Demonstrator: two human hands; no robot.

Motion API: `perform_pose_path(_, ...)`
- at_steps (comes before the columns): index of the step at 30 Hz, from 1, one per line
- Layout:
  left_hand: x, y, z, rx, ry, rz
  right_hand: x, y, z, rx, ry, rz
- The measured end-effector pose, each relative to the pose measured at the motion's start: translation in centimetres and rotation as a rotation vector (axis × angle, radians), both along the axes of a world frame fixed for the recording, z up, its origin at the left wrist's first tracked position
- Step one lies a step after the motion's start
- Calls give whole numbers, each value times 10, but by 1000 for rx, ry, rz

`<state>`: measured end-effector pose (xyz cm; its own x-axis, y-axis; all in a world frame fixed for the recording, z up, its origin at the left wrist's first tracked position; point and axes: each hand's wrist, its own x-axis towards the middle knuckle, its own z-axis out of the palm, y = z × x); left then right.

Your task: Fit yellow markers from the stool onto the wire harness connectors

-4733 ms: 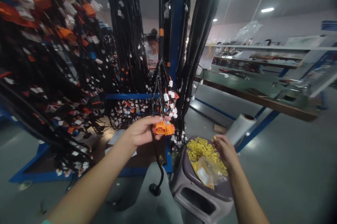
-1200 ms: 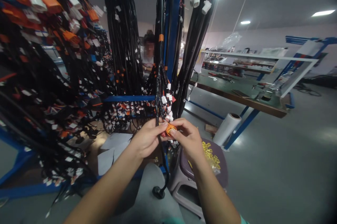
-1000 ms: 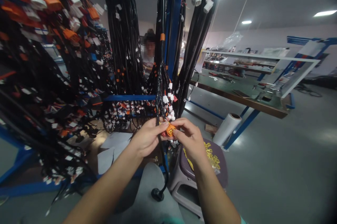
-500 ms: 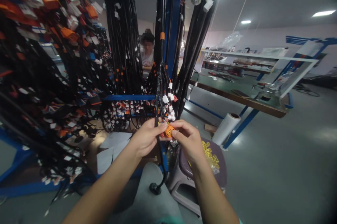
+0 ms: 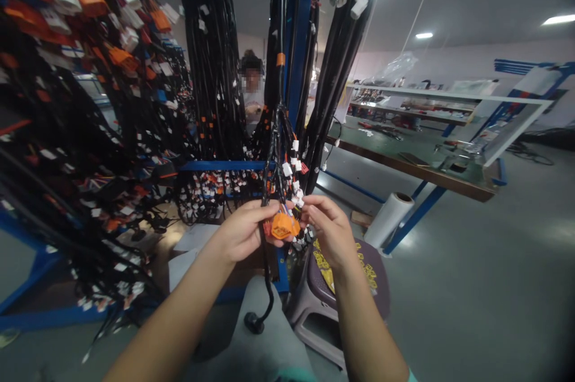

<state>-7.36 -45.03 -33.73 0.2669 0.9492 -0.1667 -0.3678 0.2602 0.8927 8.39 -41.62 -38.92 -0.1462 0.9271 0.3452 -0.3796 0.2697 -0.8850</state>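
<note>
The left hand [image 5: 245, 233] clamps an orange plastic connector [image 5: 282, 226] at centre, apparently to steady it below its coloured wires [image 5: 284, 209]. The right hand [image 5: 332, 233] curls just right of it, its grip unclear. Yellow plastic pieces [image 5: 321, 259] on a purple-topped grey plastic stool [image 5: 381, 286] seem placed for easy reach.

Left fingers [image 5: 268, 211] pinch; right fingers [image 5: 327, 205] curl near them.

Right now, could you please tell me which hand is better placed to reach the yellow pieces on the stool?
Probably the right hand: it is nearer the yellow pieces on the stool, while the left hand, farther off, holds the orange connector.
</note>
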Motion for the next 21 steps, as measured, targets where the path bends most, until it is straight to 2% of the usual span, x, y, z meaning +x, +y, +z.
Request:
perform_pose_path(2, -3, -1, 3, -35, -18, -25, -2, 6, -1, -3, -73, -29)
perform_pose_path(6, -7, 1, 7, -132, -80, -14, -7, 6, 2, 28, -155, 149)
perform_pose_path(9, -10, 4, 6, -180, -156, 14, -10, 0, 7, 81, -153, 231)
perform_pose_path(13, -16, 7, -1, -115, -272, -19, -14, -8, 10, 33, -80, 327)
perform_pose_path(15, -18, 9, -6, -59, -257, -27, -14, -12, 12, 11, -25, 352)
perform_pose_path(18, -20, 11, -11, 2, -164, -48, -12, -15, 14, 3, 32, 352)
perform_pose_path(21, -23, 11, -12, -12, -185, -61, -8, -10, 14, 9, 70, 194)
